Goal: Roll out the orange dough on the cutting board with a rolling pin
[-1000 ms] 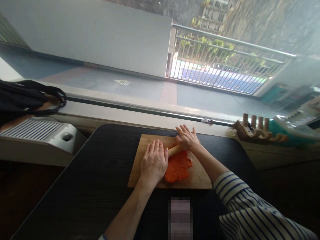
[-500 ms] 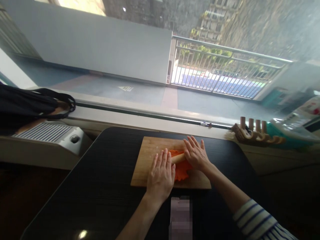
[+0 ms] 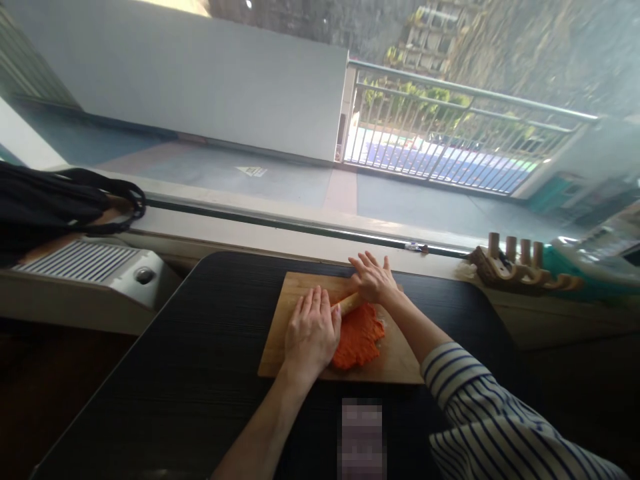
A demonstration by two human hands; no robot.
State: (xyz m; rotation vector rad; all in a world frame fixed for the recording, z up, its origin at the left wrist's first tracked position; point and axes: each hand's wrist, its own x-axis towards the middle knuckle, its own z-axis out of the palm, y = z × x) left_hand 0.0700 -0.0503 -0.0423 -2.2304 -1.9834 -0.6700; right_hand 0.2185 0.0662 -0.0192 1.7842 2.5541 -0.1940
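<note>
An orange, ragged-edged sheet of dough (image 3: 359, 339) lies flat on a wooden board (image 3: 277, 333). A light wooden rolling pin (image 3: 349, 304) rests across the upper part of the dough, tilted up to the right. My left hand (image 3: 311, 332) lies over its left end with the palm down and the fingers stretched out. Over the right end is my right hand (image 3: 373, 278), fingers straight and spread. Both ends of the pin are hidden under the hands, and only its middle shows between them.
The board sits on a black table (image 3: 200, 373). A blurred pinkish rectangle (image 3: 362, 433) lies near the front edge. Along the window sill are a wooden rack (image 3: 520, 267) at right and a dark bag (image 3: 55, 207) at left, by a white vented unit (image 3: 100, 267).
Both hands have moved the rolling pin away from me and slightly left across the dough. More of the dough's near part now shows.
</note>
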